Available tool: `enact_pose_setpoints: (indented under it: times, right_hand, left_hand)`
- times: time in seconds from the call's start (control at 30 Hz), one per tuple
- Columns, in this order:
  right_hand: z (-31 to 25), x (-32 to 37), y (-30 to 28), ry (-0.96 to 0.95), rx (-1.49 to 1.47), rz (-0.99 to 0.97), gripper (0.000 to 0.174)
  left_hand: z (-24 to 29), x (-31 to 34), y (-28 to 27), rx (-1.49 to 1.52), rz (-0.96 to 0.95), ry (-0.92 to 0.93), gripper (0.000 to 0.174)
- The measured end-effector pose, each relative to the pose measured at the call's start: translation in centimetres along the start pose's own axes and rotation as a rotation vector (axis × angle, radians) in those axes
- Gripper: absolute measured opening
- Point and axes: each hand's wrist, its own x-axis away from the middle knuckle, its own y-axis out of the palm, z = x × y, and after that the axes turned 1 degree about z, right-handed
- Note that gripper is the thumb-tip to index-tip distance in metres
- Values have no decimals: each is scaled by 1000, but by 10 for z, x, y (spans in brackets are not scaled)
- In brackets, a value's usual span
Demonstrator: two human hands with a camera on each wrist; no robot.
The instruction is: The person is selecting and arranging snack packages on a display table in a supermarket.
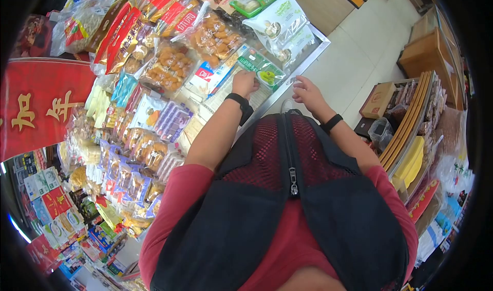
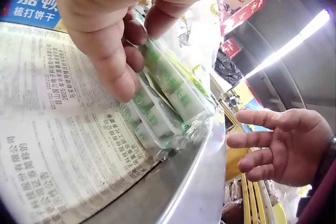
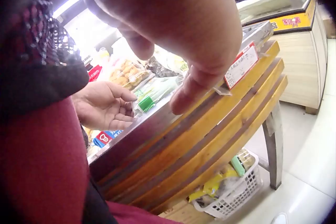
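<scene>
At the corner of the display counter, my left hand [image 1: 245,84] is at a green flat snack pack [image 1: 259,68] with a picture of green cakes on it. In the left wrist view, the thumb and fingers are bent at the near end of film-wrapped trays [image 2: 181,95] holding small white-and-green packets, pinching the upper one's edge. The trays lie against the counter's metal rim [image 2: 197,169], on printed newspaper [image 2: 58,108]. Beyond the rim, my right hand [image 1: 308,93] is held over the aisle with fingers loosely spread and nothing in it.
Beside the left hand lies a blue, white and red cracker pack [image 1: 208,78]. Bags of brown snacks [image 1: 215,37] and white bags [image 1: 280,21] fill the counter behind. Wooden slats [image 3: 231,134] front the counter, with a white basket [image 3: 239,195] beneath. Another stocked shelf [image 1: 405,132] stands right.
</scene>
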Motion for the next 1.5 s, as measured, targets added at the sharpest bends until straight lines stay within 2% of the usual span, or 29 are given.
enact_pose_setpoints:
  times: [0.23,0.3,0.4,0.5,0.53,0.6,0.63,0.7,0.8,0.83,0.9,0.93,1.0,1.03,1.07,1.1,1.17,1.23,1.27,1.33,1.37,1.5]
  right_hand:
    - [-2,4,1,36,-63,-10,54]
    - [-2,5,0,39,-79,-15,53]
    - [0,6,0,52,-106,-19,53]
    - [-2,8,2,68,-107,-19,53]
    - [-3,9,3,75,-101,-18,53]
    - [-7,12,5,80,-99,-19,53]
    - [-8,12,6,78,-101,-18,53]
    - [-6,10,7,78,-97,-24,53]
    - [-6,9,7,76,-87,-39,51]
    - [-8,9,8,73,-80,-46,50]
    - [-12,11,12,75,-96,-53,50]
    - [-14,13,13,75,-116,-38,51]
    - [-14,14,14,83,-123,-45,49]
    - [-13,15,14,93,-132,-48,47]
    - [-13,16,15,102,-140,-49,45]
    - [-14,18,18,104,-158,-47,41]
    - [-15,20,21,110,-154,-66,40]
    - [-15,19,25,112,-148,-86,39]
    - [-15,19,27,110,-144,-98,38]
    - [-17,19,31,106,-137,-113,37]
    - [-18,18,34,94,-141,-131,37]
    - [-19,18,43,74,-140,-158,36]
  left_hand:
    - [-5,2,6,-6,25,-59,26]
    - [-11,0,10,145,-12,-74,27]
    - [-13,-3,10,156,-37,-74,26]
    - [-6,1,11,35,-62,-70,27]
    - [-24,-22,6,37,-62,-72,27]
    - [-78,-82,-12,-578,-283,335,28]
    - [-66,-69,-8,-575,-277,335,28]
    - [-18,-20,7,-217,-191,-62,30]
    - [1,8,3,-181,-185,-105,34]
    - [0,12,-3,-174,-169,-106,34]
    - [-1,19,-14,-342,-69,51,42]
    - [-2,27,-24,-339,-52,48,42]
    - [-3,50,-52,-672,205,536,56]
    - [6,65,-68,-654,268,453,59]
    - [19,90,-82,-643,363,474,60]
    - [17,94,-106,-847,536,683,58]
    - [21,107,-157,-1139,721,689,62]
    - [29,125,-193,-1354,774,592,66]
    - [30,131,-204,-1350,780,592,66]
    - [30,139,-219,-1572,690,313,77]
    - [23,134,-229,-1607,685,310,83]
    - [9,126,-239,-1705,649,311,84]
